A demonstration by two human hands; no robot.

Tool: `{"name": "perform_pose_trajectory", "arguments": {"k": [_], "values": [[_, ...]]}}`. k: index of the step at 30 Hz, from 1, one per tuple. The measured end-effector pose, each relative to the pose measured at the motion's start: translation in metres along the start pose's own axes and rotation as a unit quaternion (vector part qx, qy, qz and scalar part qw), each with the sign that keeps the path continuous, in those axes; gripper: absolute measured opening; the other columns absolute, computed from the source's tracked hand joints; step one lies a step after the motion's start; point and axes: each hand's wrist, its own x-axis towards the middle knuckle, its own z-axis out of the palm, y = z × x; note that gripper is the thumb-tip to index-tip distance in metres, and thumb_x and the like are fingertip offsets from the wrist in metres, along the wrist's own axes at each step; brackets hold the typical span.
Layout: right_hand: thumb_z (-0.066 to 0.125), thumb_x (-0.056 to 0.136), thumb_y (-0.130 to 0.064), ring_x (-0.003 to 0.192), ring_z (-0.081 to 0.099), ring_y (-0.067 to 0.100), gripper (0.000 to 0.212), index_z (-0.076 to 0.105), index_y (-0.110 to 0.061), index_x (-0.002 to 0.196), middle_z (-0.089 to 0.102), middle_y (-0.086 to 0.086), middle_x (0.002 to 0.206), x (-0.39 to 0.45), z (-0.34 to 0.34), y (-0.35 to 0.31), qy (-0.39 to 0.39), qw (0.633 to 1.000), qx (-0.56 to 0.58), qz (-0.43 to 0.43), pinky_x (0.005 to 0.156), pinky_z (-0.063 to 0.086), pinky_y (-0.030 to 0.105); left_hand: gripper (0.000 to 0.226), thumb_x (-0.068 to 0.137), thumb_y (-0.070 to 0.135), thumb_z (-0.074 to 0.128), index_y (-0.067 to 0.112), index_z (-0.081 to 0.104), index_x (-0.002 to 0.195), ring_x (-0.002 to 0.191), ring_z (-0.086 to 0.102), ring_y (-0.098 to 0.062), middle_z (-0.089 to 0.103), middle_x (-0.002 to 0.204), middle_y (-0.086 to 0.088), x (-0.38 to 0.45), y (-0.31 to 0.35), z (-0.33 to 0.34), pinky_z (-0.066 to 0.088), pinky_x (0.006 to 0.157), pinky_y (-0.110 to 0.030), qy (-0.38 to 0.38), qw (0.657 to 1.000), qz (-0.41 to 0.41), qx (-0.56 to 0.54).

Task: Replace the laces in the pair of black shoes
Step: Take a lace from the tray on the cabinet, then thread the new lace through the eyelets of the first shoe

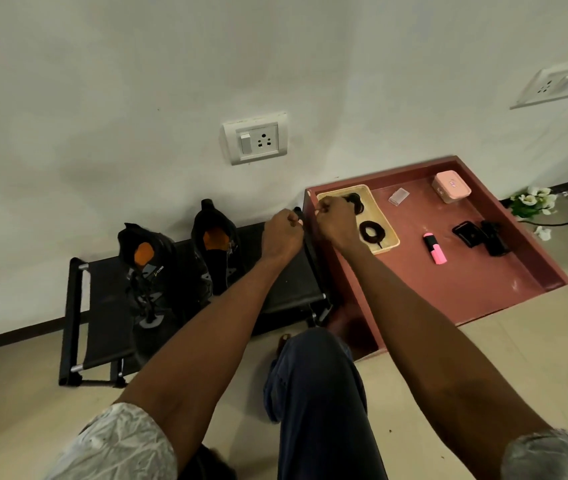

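Two shoes point(178, 271) sit side by side on a low black rack point(102, 306) against the white wall point(137, 81), heels to the wall, orange insoles showing. The left one carries laces; the right one's lacing is hard to read. Beside the rack on the right lies a dark red tabletop point(466, 278) with a raised lip, its near left corner touching the rack's end.

Both arms reach out over the rack's right end. Left hand point(282, 233) is curled, fingertips pinched together, just left of the tabletop's edge. Right hand point(336, 220) is curled too, pinching at the near corner of a cream tray point(388, 242); what either one holds is too small to tell, though they sit close together, almost touching.

Inside the tray: one coiled black lace point(372, 232) in front, another dark bundle point(357, 202) behind the right hand. Farther right on the tabletop, well apart: a pink highlighter point(435, 249), a black clip point(483, 235), a pink box point(450, 187), a small clear packet point(398, 195).

Pale floor tiles point(483, 358) lie open on the right. A socket point(255, 138) sits on the wall above the shoes. A blue-trousered knee point(317, 375) rises between the arms.
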Motion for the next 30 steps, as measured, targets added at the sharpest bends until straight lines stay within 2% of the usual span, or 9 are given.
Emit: {"name": "perform_pose_trajectory", "arguments": {"k": [3, 6, 8, 10, 16, 19, 23, 27, 30], "values": [[0.052, 0.085, -0.009, 0.073, 0.06, 0.019, 0.018, 0.07, -0.006, 0.083, 0.067, 0.004, 0.078, -0.03, 0.013, -0.011, 0.011, 1.0, 0.017, 0.001, 0.063, 0.038, 0.027, 0.013, 0.094, 0.013, 0.057, 0.009, 0.067, 0.101, 0.09, 0.064, -0.024, 0.071, 0.099, -0.01, -0.025, -0.006, -0.012, 0.049, 0.076, -0.032, 0.04, 0.999, 0.005, -0.004], [0.053, 0.091, -0.005, 0.077, 0.062, 0.018, 0.018, 0.071, -0.006, 0.086, 0.07, 0.007, 0.084, -0.061, 0.027, -0.028, -0.007, 1.0, 0.019, 0.0, 0.069, 0.046, 0.03, 0.017, 0.092, 0.009, 0.056, 0.01, 0.067, 0.103, 0.09, 0.064, -0.024, 0.071, 0.097, -0.008, -0.053, -0.02, -0.035, 0.053, 0.078, -0.038, 0.088, 0.996, 0.016, -0.005], [0.053, 0.091, -0.004, 0.081, 0.064, 0.021, 0.019, 0.071, -0.005, 0.085, 0.07, 0.007, 0.085, -0.083, 0.037, -0.04, -0.025, 0.999, 0.03, -0.005, 0.076, 0.053, 0.036, 0.015, 0.094, 0.01, 0.055, 0.01, 0.066, 0.104, 0.08, 0.062, -0.02, 0.068, 0.091, -0.007, -0.075, -0.033, -0.054, 0.052, 0.07, -0.035, 0.12, 0.992, 0.025, -0.002], [0.054, 0.087, -0.003, 0.083, 0.065, 0.023, 0.019, 0.072, -0.006, 0.083, 0.072, 0.008, 0.087, -0.103, 0.048, -0.052, -0.031, 0.999, 0.035, -0.022, 0.079, 0.053, 0.037, 0.013, 0.097, 0.013, 0.054, 0.01, 0.065, 0.103, 0.07, 0.057, -0.014, 0.064, 0.083, -0.003, -0.092, -0.048, -0.071, 0.043, 0.058, -0.025, 0.146, 0.989, 0.02, 0.002], [0.054, 0.091, -0.005, 0.078, 0.063, 0.025, 0.017, 0.071, -0.004, 0.089, 0.069, 0.01, 0.087, -0.162, 0.091, -0.091, -0.108, 0.99, 0.045, -0.076, 0.069, 0.053, 0.038, 0.013, 0.098, 0.016, 0.055, 0.011, 0.065, 0.106, 0.079, 0.057, -0.016, 0.062, 0.088, 0.002, -0.136, -0.103, -0.144, 0.041, 0.069, -0.029, 0.22, 0.975, -0.033, 0.012], [0.054, 0.093, -0.005, 0.077, 0.063, 0.022, 0.018, 0.07, -0.011, 0.087, 0.068, 0.006, 0.085, -0.18, 0.116, -0.103, -0.153, 0.983, 0.048, -0.087, 0.063, 0.051, 0.034, 0.012, 0.096, 0.014, 0.056, 0.013, 0.064, 0.104, 0.083, 0.061, -0.019, 0.065, 0.092, 0.0, -0.148, -0.137, -0.181, 0.051, 0.073, -0.035, 0.253, 0.966, -0.061, -0.001], [0.054, 0.096, -0.006, 0.078, 0.066, 0.022, 0.019, 0.067, -0.014, 0.085, 0.067, 0.006, 0.083, -0.191, 0.145, -0.118, -0.198, 0.975, 0.05, -0.089, 0.064, 0.051, 0.032, 0.013, 0.092, 0.008, 0.056, 0.012, 0.065, 0.101, 0.095, 0.062, -0.025, 0.066, 0.101, -0.007, -0.146, -0.179, -0.222, 0.044, 0.077, -0.031, 0.233, 0.966, -0.107, -0.018], [0.056, 0.098, -0.011, 0.078, 0.066, 0.021, 0.015, 0.068, -0.015, 0.09, 0.068, 0.005, 0.084, -0.192, 0.178, -0.131, -0.21, 0.973, 0.047, -0.086, 0.066, 0.053, 0.038, 0.02, 0.095, 0.011, 0.06, 0.011, 0.066, 0.114, 0.107, 0.062, -0.022, 0.068, 0.11, -0.004, -0.137, -0.212, -0.242, 0.043, 0.085, -0.026, 0.166, 0.978, -0.124, -0.017], [0.058, 0.099, -0.014, 0.099, 0.063, 0.022, 0.019, 0.067, -0.009, 0.115, 0.066, 0.009, 0.109, -0.186, 0.198, -0.137, -0.186, 0.977, 0.027, -0.097, 0.081, 0.048, 0.032, 0.037, 0.095, 0.014, 0.064, 0.011, 0.06, 0.131, 0.12, 0.058, -0.02, 0.064, 0.127, -0.006, -0.13, -0.223, -0.24, 0.045, 0.1, -0.03, 0.137, 0.985, -0.103, -0.032]]}}
